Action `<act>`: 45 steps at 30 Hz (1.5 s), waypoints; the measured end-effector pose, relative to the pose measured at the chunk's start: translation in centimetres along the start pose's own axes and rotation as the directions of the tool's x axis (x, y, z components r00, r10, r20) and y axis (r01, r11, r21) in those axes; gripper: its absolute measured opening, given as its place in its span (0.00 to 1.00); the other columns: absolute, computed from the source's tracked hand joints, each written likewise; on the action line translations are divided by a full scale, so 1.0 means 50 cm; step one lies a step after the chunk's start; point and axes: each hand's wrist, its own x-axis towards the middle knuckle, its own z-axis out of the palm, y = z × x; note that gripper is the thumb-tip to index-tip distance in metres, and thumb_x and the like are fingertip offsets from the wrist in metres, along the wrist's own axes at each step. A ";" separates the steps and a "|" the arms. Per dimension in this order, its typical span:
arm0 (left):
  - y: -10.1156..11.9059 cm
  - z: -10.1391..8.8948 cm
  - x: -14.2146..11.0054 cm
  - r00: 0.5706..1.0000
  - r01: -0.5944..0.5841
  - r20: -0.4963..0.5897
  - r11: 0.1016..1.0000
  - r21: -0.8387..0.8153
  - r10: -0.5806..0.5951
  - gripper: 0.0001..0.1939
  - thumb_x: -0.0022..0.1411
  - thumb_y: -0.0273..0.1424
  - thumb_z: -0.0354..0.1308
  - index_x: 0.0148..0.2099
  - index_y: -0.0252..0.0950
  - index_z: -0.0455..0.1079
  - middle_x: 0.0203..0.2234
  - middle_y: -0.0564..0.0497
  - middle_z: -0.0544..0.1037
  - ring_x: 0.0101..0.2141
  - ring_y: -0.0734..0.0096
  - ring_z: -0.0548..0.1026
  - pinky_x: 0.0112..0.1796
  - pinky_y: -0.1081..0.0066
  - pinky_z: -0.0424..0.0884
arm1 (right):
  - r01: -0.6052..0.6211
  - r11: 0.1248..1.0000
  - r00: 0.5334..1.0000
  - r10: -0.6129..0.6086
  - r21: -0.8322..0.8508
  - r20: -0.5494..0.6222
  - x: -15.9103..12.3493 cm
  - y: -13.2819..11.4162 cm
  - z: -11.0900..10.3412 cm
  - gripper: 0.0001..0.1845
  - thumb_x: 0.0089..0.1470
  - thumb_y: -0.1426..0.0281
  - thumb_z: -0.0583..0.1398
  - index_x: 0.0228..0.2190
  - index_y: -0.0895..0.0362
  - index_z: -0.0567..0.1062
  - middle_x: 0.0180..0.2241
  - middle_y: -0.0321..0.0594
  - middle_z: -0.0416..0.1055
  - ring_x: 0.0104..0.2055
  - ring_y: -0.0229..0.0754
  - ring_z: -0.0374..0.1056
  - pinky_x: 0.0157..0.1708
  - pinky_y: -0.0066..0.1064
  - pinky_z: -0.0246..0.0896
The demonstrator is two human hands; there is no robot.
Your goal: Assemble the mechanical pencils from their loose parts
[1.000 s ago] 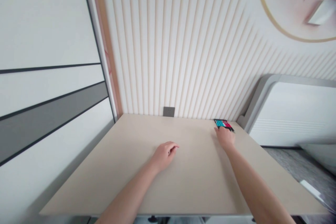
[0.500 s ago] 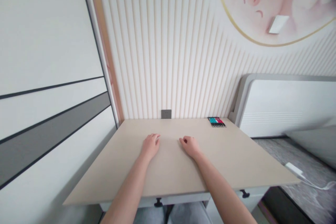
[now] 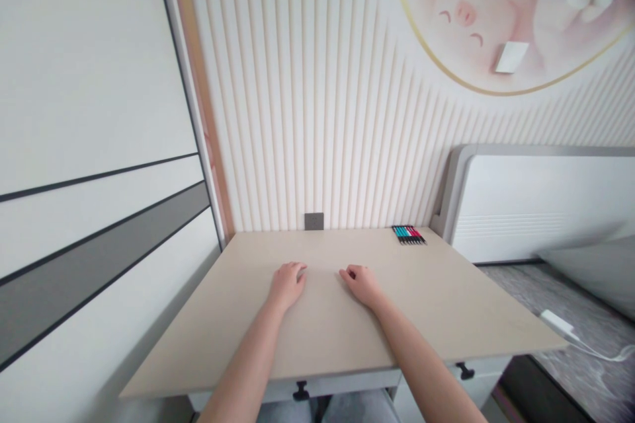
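Both my hands rest palm down on the beige desk [image 3: 446,317], side by side near its middle. My left hand [image 3: 286,281] lies flat with its fingers loosely curled forward and holds nothing. My right hand [image 3: 360,281] rests a little to its right, fingers loosely curled under, also holding nothing. A neat row of several pens [image 3: 409,234] with teal, red and black barrels lies at the far right back corner of the desk, well beyond my right hand.
A grey wall socket [image 3: 314,221] sits at the desk's back edge on the ribbed wall. A white cabinet wall stands to the left. A bed headboard [image 3: 536,205] is at the right. A white charger with cable [image 3: 560,325] lies past the desk's right edge.
My right hand left the pens at the back right and came back to the desk's middle beside my left hand. The view pulled back and shifted right. Little changed in the last half second.
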 end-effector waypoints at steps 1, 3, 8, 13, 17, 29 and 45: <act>0.000 0.000 0.000 1.000 0.001 0.002 1.000 0.001 -0.001 0.13 0.64 0.28 0.54 0.49 0.39 0.73 0.47 0.46 0.77 0.50 0.59 0.71 0.50 0.63 0.63 | 0.002 1.000 1.000 -0.002 0.000 0.003 0.000 0.000 0.000 0.20 0.59 0.61 0.55 0.19 0.57 0.70 0.19 0.33 0.66 0.24 0.35 0.58 0.25 0.25 0.46; 0.001 -0.001 0.001 1.000 0.002 0.006 1.000 0.002 -0.002 0.12 0.64 0.28 0.54 0.49 0.40 0.73 0.47 0.46 0.77 0.51 0.59 0.71 0.50 0.62 0.63 | 0.005 1.000 1.000 -0.005 0.000 0.007 0.000 0.000 -0.001 0.20 0.59 0.61 0.55 0.19 0.57 0.70 0.19 0.33 0.66 0.24 0.35 0.59 0.25 0.25 0.46; 0.002 -0.004 0.003 1.000 -0.005 0.012 1.000 0.007 0.004 0.12 0.64 0.29 0.54 0.48 0.40 0.73 0.47 0.47 0.77 0.50 0.58 0.71 0.50 0.62 0.63 | 0.004 1.000 1.000 -0.004 -0.001 0.010 0.000 -0.004 -0.004 0.20 0.58 0.61 0.55 0.19 0.57 0.70 0.19 0.33 0.66 0.24 0.35 0.58 0.25 0.25 0.45; 0.001 -0.003 0.005 1.000 -0.017 0.012 1.000 0.010 0.017 0.12 0.64 0.29 0.53 0.48 0.40 0.73 0.46 0.47 0.77 0.50 0.58 0.71 0.50 0.62 0.63 | 0.008 1.000 1.000 -0.008 -0.002 0.010 0.001 -0.003 -0.004 0.19 0.58 0.62 0.55 0.19 0.57 0.70 0.19 0.33 0.66 0.24 0.35 0.57 0.25 0.25 0.45; 0.001 -0.001 0.004 1.000 -0.015 0.009 1.000 0.012 0.015 0.11 0.64 0.29 0.53 0.47 0.40 0.74 0.46 0.47 0.77 0.50 0.59 0.71 0.50 0.62 0.63 | 0.006 1.000 1.000 -0.006 -0.006 0.012 0.003 -0.001 -0.002 0.19 0.58 0.62 0.56 0.19 0.57 0.70 0.19 0.33 0.65 0.23 0.35 0.58 0.25 0.25 0.45; 0.005 -0.004 0.001 1.000 -0.014 0.018 1.000 0.012 0.014 0.11 0.64 0.30 0.54 0.47 0.40 0.74 0.46 0.47 0.77 0.50 0.58 0.71 0.50 0.62 0.62 | 0.006 1.000 1.000 -0.006 -0.010 0.013 0.000 -0.001 -0.004 0.20 0.58 0.61 0.55 0.19 0.57 0.69 0.19 0.33 0.66 0.23 0.35 0.58 0.25 0.25 0.46; 0.010 -0.009 0.001 0.999 -0.011 0.037 0.999 0.040 0.009 0.11 0.65 0.31 0.53 0.47 0.39 0.74 0.46 0.47 0.76 0.50 0.60 0.70 0.50 0.64 0.62 | 0.017 1.000 1.000 -0.017 -0.022 0.011 -0.001 0.001 -0.002 0.20 0.59 0.61 0.54 0.20 0.57 0.70 0.19 0.33 0.66 0.23 0.34 0.57 0.25 0.26 0.44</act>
